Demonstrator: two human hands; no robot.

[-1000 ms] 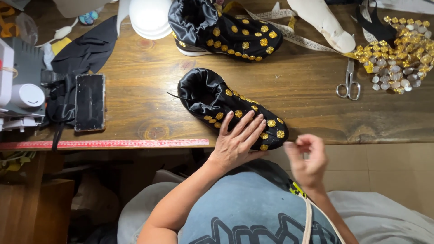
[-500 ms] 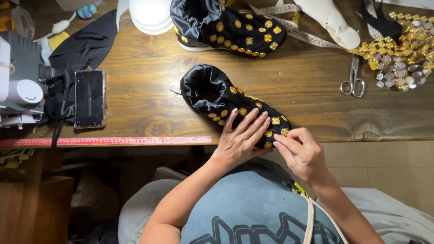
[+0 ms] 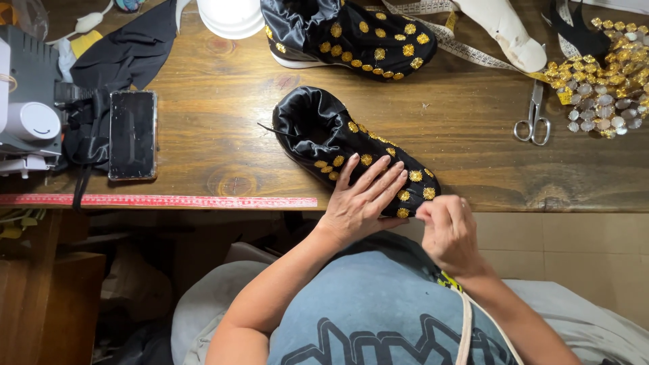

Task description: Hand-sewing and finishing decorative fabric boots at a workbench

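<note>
Fingers of the left hand (image 3: 362, 201) lie spread and flat on the black satin shoe (image 3: 351, 149) with gold dots, pressing its toe end at the near edge of the wooden table (image 3: 223, 135). Right hand (image 3: 449, 230), fingertips pinched together, sits at the toe tip, overhanging the edge. Open tabletop lies left toward the phone (image 3: 132, 134); scissors (image 3: 533, 122) lie to the right, well apart.

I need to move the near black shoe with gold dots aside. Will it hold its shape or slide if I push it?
The black shoe probably half holds its shape: its satin collar is puckered and slumped, so that part looks floppy. The shiny fabric may slide easily on the wooden table. The left hand lies flat on it and the right hand pinches at its toe, so it seems to need steadying.
</note>
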